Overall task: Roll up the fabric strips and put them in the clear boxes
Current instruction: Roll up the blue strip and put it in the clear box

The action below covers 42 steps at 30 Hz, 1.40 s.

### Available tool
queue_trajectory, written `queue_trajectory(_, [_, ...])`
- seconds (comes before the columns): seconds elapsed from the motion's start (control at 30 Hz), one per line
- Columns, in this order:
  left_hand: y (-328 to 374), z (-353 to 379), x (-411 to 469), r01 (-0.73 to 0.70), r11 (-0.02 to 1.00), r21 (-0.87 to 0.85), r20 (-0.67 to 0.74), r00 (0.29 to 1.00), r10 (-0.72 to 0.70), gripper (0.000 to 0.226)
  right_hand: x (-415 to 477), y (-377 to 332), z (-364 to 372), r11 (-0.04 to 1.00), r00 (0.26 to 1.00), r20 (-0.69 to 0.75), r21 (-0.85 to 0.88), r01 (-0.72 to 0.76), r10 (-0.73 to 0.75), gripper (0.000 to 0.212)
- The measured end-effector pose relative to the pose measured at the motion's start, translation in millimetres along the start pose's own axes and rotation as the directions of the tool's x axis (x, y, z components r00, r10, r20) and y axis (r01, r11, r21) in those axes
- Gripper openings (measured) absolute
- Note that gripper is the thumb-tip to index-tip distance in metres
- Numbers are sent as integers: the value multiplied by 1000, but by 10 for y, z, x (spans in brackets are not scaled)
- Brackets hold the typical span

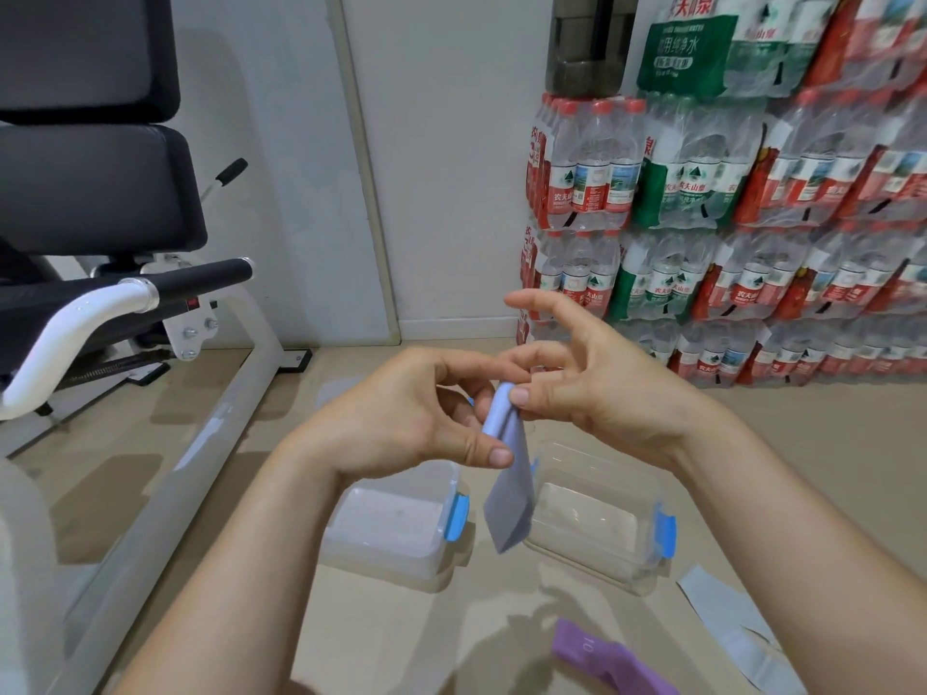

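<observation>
I hold a light blue fabric strip [509, 489] up in the air between both hands. Its top end is wound into a small roll and the loose tail hangs down. My left hand [416, 418] grips the roll from the left with curled fingers and thumb. My right hand [587, 378] pinches the roll's top with thumb and one finger, the other fingers spread. Below stand two clear boxes with blue clips: the left box [401, 544] and the right box [602, 549], both with nothing visible inside. A purple strip [607, 654] and a grey strip [732, 624] lie on the floor at lower right.
A white exercise machine frame [220, 418] with black pads [95, 188] runs along the left. Stacked shrink-wrapped packs of water bottles [727, 218] fill the right side against the wall. The tan floor [827, 443] spreads around the boxes.
</observation>
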State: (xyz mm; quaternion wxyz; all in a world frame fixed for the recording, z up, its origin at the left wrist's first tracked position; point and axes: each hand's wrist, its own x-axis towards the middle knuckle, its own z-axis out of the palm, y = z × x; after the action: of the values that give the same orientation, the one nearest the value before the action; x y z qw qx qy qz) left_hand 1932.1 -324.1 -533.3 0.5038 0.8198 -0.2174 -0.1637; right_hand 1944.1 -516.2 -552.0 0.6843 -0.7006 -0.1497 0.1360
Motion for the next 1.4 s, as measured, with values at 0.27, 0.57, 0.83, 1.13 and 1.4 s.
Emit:
queue_trajectory(0.27, [22, 42, 12, 32, 991, 130, -62, 998, -24, 45, 27, 33, 29, 989, 989, -40, -42, -145, 143, 40])
queue_trajectory(0.57, [-8, 42, 65, 13, 933, 359, -173, 983, 53, 49, 32, 50, 49, 982, 990, -65, -132, -134, 126, 17])
queue_trajectory(0.83, [-93, 35, 97, -36, 985, 166, -335, 938, 91, 53, 62, 93, 143, 999, 972, -233, -33, -21, 13, 6])
queue_trajectory(1.13, [-111, 52, 128, -78, 997, -1, -507, 859, 66, 16, 53, 51, 225, 998, 942, -333, -58, 13, -31, 2])
queue_trajectory(1.4, [-150, 32, 147, -78, 997, -26, -547, 835, 51, 20, 49, 51, 218, 998, 946, -318, -19, 59, -62, 4])
